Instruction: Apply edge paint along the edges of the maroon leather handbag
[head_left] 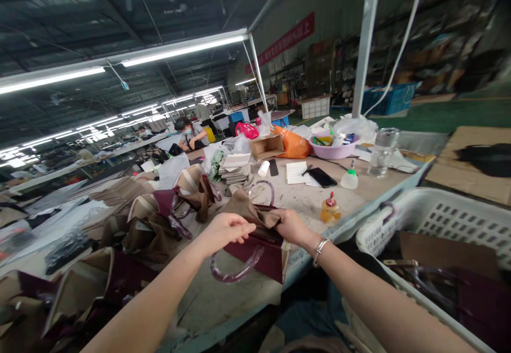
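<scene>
In front of me a maroon handbag lies on the table, its brown fabric lining pulled up out of the opening. One plastic-wrapped handle hangs toward me, and the other handle stands up behind. My right hand is closed on the lining at the bag's right end. Over the lining's left part, my left hand has thumb and fingers pinched together. Whatever those fingers hold, if anything, is too small to make out.
Several unfinished bags crowd the left. Behind are stacked pieces, a phone, a green-capped bottle, a bottle of yellow liquid and a glass jar. A white basket with bags stands right. A co-worker sits beyond.
</scene>
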`<act>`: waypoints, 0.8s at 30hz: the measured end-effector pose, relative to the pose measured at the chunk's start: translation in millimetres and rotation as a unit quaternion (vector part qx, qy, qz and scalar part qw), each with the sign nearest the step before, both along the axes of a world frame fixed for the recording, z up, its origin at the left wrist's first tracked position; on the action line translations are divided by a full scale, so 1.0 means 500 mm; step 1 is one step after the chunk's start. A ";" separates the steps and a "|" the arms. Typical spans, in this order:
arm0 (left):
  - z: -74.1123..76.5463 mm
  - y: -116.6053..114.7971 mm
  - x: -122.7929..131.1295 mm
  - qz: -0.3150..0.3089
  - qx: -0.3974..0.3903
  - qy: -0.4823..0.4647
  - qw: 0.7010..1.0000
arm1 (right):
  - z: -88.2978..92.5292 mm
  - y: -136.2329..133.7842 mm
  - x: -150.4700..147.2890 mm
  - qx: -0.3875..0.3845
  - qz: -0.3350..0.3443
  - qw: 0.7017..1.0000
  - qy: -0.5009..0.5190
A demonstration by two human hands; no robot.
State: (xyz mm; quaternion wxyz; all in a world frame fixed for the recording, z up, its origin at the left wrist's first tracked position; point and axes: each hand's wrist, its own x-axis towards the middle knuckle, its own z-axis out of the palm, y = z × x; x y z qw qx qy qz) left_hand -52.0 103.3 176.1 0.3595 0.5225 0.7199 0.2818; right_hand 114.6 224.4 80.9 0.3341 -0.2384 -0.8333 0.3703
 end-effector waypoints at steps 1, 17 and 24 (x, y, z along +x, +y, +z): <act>0.006 -0.006 -0.006 0.002 0.093 0.116 0.989 | -0.001 0.001 0.002 -0.007 -0.001 1.000 0.008; -0.097 0.101 0.023 -0.144 0.178 0.430 0.873 | 0.005 -0.012 -0.003 0.026 -0.031 0.999 0.007; -0.125 0.101 -0.024 -0.064 0.239 0.375 0.893 | -0.023 -0.016 0.128 0.011 -0.087 0.986 0.141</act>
